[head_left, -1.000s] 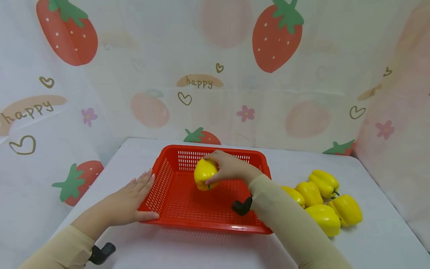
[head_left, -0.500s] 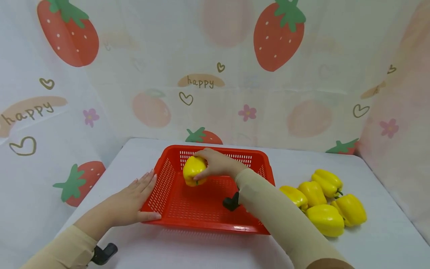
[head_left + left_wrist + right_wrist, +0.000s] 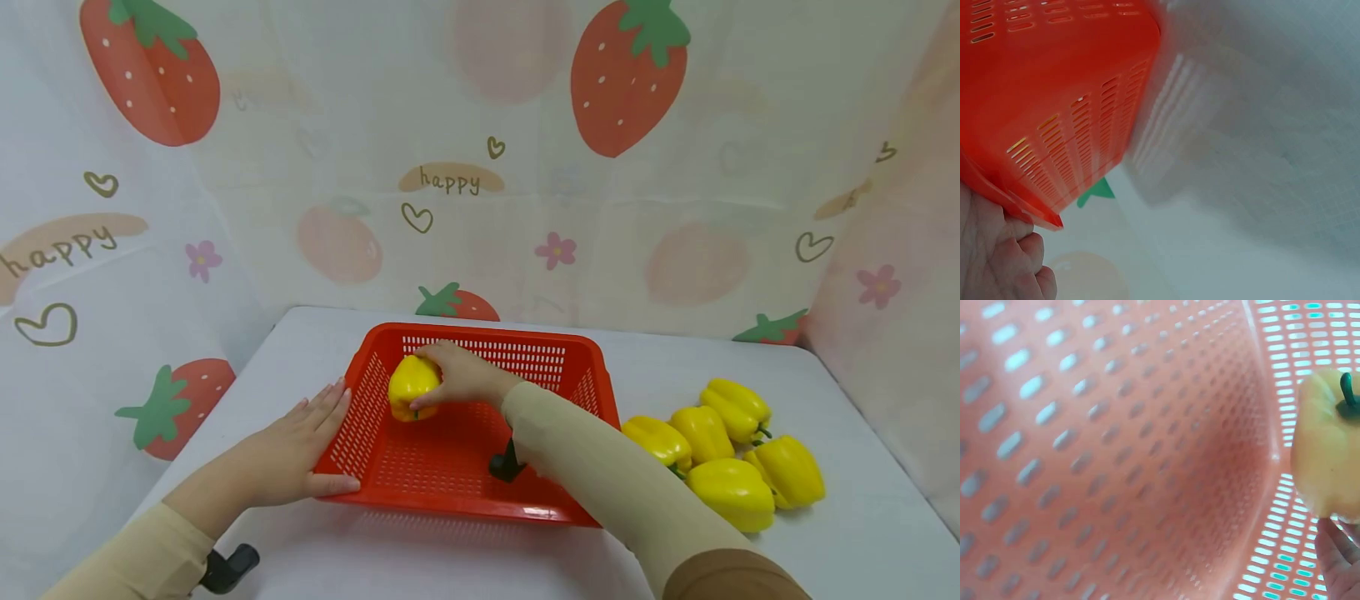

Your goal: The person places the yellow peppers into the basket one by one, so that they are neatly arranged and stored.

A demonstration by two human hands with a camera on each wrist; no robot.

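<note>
Inside the red perforated basket (image 3: 480, 510), my right hand (image 3: 467, 375) grips a yellow bell pepper (image 3: 411, 388) near the left end. The right wrist view shows its green stem, with fingertips against the bell pepper (image 3: 1329, 450) and the basket's wall (image 3: 1116, 444) around it. Whether the pepper touches the basket floor I cannot tell. My left hand (image 3: 288, 454) rests on the basket's left rim with its fingers straight and the thumb on the front corner. From the left wrist, the left hand (image 3: 1000, 250) lies against the rim of the basket (image 3: 1041, 94).
Several yellow bell peppers (image 3: 731, 493) lie in a group on the white table (image 3: 832, 550), right of the basket; the right sleeve (image 3: 592, 467) passes beside them. A strawberry-print cloth (image 3: 480, 108) hangs behind the table and along both sides.
My right hand has moved left inside the basket with the bell pepper in its grip, and sits slightly lower than half a second ago. The left hand has stayed on the rim.
</note>
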